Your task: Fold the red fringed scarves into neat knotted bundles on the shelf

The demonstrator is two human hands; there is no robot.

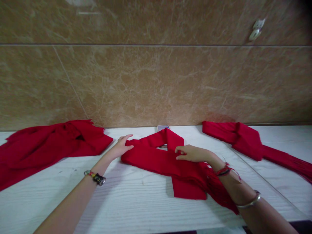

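A red scarf [156, 159] lies folded over itself in the middle of the white table [126, 201]. My left hand [121, 147] rests at the scarf's left end, fingers stretched out and flat, touching the fold. My right hand [192, 153] lies on top of the scarf's middle with the fingers extended and pressed down on the cloth. A beaded bracelet is on my left wrist; a red string band and a metal bangle are on my right arm.
A second red scarf [46, 146] lies bunched at the table's left. A third red scarf [246, 139] with a fringe lies at the right. A small phone-like object [162, 127] stands against the brown marble wall [156, 81] behind the middle scarf.
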